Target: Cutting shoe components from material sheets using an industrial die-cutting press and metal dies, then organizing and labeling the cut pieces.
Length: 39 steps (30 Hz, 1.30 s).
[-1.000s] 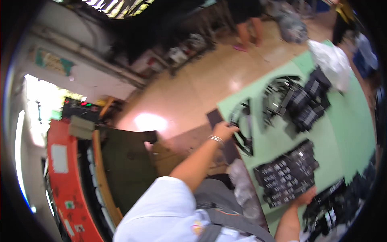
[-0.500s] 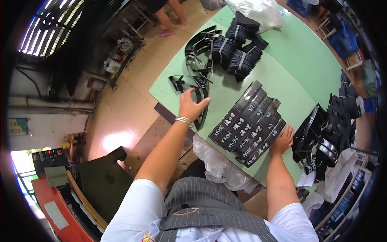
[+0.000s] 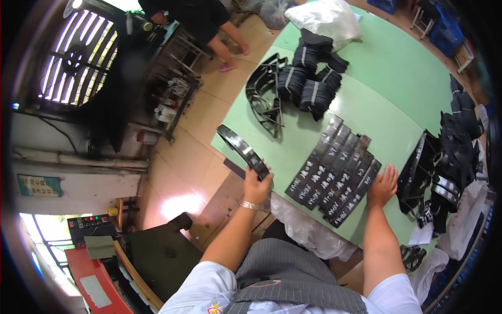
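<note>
Head view, listed from the left as seen from beside the bench: one green sign on the wall; one slatted window above it, bright behind the bars; one dark control box with lit red and green lamps; one red machine body below it. One other person, in dark clothes and pink footwear, at the top, bare leg showing. One curved black strip, glossy, raised at a slant by the near left corner of the green table; its lower end in the left hand, fingers closed round it, bracelets at the wrist. One group of curved black frames, lying on the table. Several bundles of black pieces, white-banded, just beside the frames. One white plastic bag, beyond the bundles. One block of black strips, side by side, pale handwriting across. One right hand, open, fingers extended, gripping nothing, at the block's right edge; contact cannot be told. One heap of black parts, farther right.
</note>
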Each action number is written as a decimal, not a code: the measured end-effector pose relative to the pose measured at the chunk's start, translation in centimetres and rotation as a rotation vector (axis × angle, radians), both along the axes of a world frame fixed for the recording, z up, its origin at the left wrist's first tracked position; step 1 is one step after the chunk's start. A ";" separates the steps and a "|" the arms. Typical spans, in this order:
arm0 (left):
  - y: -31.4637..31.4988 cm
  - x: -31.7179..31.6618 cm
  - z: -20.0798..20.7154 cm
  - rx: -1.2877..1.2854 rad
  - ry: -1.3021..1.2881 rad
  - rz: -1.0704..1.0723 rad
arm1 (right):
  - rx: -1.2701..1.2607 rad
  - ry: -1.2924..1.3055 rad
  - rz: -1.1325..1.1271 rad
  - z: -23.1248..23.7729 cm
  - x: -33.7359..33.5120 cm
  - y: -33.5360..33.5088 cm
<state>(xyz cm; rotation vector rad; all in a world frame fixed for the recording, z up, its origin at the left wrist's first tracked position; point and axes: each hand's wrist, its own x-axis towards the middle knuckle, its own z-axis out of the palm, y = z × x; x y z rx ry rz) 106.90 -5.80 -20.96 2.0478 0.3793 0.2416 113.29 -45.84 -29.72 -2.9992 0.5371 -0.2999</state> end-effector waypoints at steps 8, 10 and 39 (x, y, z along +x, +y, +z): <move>1.4 -0.3 3.9 -0.167 -0.022 -0.077 | 0.009 0.063 -0.027 0.9 -0.1 0.9; 2.5 1.3 5.2 -0.490 -0.045 -0.027 | 0.045 0.010 0.030 1.0 0.0 0.7; 9.2 21.9 11.6 -0.951 -0.233 0.106 | 0.005 0.018 -0.035 0.1 -0.4 -0.3</move>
